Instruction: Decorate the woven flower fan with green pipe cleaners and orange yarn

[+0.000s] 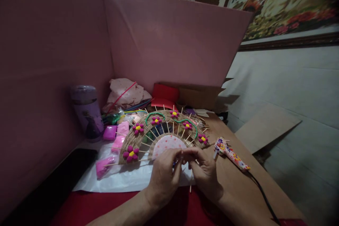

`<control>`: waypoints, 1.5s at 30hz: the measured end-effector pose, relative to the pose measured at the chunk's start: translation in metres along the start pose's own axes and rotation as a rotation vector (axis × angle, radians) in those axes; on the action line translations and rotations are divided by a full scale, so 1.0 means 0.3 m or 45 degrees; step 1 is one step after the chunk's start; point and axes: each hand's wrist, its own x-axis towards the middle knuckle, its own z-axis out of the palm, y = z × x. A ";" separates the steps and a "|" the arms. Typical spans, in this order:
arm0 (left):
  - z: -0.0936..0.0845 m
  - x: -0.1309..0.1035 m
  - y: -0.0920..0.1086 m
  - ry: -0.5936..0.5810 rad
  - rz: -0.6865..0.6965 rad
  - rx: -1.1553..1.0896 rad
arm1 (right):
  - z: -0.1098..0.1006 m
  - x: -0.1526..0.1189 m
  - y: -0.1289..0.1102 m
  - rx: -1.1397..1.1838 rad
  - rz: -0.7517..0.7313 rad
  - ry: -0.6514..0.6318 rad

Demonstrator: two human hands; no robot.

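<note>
My left hand (165,171) and my right hand (202,171) meet fingertip to fingertip, both closed in a pinch. Between them a small dark bluish bit shows, too hidden to name. Just beyond lies a half-round fan (129,137) of woven twine over thin wooden sticks. Magenta flowers (131,154) with yellow centres and curly green stems (197,132) decorate it. Its inner half-circle (168,143) is white cloth with pink dots. A thin stick (191,183) points down below my right hand.
A flower-patterned glue gun (233,153) with a black cord lies at the right. Pink clay packets (109,132) and a purple tumbler (88,113) stand left, near a black flat object (71,169). White plastic (106,185) lies under the fan; pink panels (169,42) rise behind.
</note>
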 end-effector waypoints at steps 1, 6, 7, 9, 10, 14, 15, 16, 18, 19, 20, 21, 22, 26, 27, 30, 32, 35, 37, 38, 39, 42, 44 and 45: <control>0.000 -0.001 -0.005 0.021 -0.023 0.054 | 0.002 0.001 0.001 0.027 0.013 -0.004; -0.002 0.000 -0.038 0.058 -0.014 0.209 | 0.006 0.008 0.001 0.147 0.057 -0.036; -0.003 0.000 -0.043 0.054 -0.005 0.217 | 0.006 0.010 0.001 0.148 0.065 -0.030; -0.005 0.000 -0.049 0.042 0.000 0.254 | 0.005 0.012 0.003 0.134 0.075 -0.033; -0.006 0.000 -0.052 0.031 -0.005 0.292 | 0.005 0.013 0.003 0.126 0.075 -0.044; -0.012 0.007 -0.058 -0.050 -0.043 0.556 | 0.004 0.016 -0.002 0.104 0.062 -0.131; -0.015 0.010 -0.058 -0.070 -0.053 0.631 | 0.004 0.017 -0.006 0.104 0.064 -0.147; -0.017 0.014 -0.057 -0.084 -0.064 0.699 | 0.004 0.019 -0.011 0.108 0.072 -0.161; -0.023 0.020 -0.049 -0.104 -0.090 0.798 | 0.004 0.026 -0.019 0.155 0.110 -0.186; -0.026 0.022 -0.044 -0.109 -0.102 0.820 | 0.004 0.030 -0.022 0.206 0.141 -0.193; -0.028 0.024 -0.039 -0.109 -0.109 0.816 | 0.005 0.035 -0.023 0.276 0.181 -0.191; -0.030 0.026 -0.033 -0.103 -0.113 0.791 | 0.006 0.041 -0.022 0.360 0.222 -0.180; -0.030 0.026 -0.028 -0.091 -0.116 0.751 | 0.007 0.046 -0.019 0.452 0.267 -0.164; -0.025 0.024 -0.019 -0.033 -0.139 0.586 | 0.007 0.061 -0.003 0.762 0.422 -0.134; -0.024 0.024 -0.019 -0.022 -0.149 0.551 | 0.006 0.063 -0.001 0.826 0.460 -0.137; -0.024 0.022 -0.017 0.016 -0.210 0.446 | -0.004 0.070 -0.002 0.962 0.562 -0.110; -0.026 0.021 -0.016 0.026 -0.244 0.394 | -0.011 0.075 -0.004 0.985 0.606 -0.086; -0.027 0.017 -0.018 0.012 -0.196 0.384 | -0.016 0.075 -0.003 0.941 0.632 -0.128; -0.025 0.014 -0.024 0.019 -0.118 0.387 | -0.016 0.070 0.000 0.897 0.638 -0.192; -0.024 0.013 -0.028 0.033 -0.085 0.380 | -0.015 0.067 0.002 0.874 0.636 -0.226; -0.023 0.012 -0.032 0.050 -0.066 0.363 | -0.014 0.063 0.002 0.848 0.626 -0.256; -0.024 0.015 -0.045 0.072 -0.088 0.278 | -0.014 0.055 -0.003 0.709 0.514 -0.327; -0.026 0.020 -0.052 0.061 -0.138 0.214 | -0.015 0.052 -0.009 0.557 0.386 -0.359; -0.026 0.022 -0.054 0.053 -0.159 0.181 | -0.017 0.050 -0.013 0.482 0.325 -0.377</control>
